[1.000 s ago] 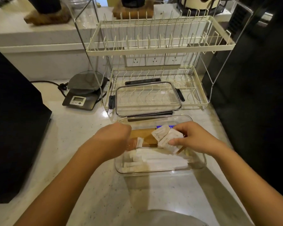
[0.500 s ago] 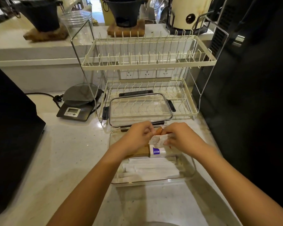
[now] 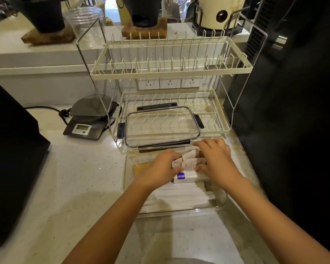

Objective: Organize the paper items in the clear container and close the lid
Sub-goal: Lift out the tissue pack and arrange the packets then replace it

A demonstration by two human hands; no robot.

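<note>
Both hands pinch the sachets [image 3: 189,162] between them: left hand [image 3: 163,166], right hand [image 3: 215,161]. Lid [image 3: 162,126] lies just behind the container [image 3: 220,203], long axis left-right; right hand nearer.

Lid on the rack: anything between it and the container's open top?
Yes. Both hands, left hand and right hand, hold paper packets over the clear container; the lid waits behind it.

Open clear container [image 3: 131,189] holds white paper strips [image 3: 179,199] and small packets [image 3: 189,162]; its clear lid [image 3: 162,126] lies behind.
</note>
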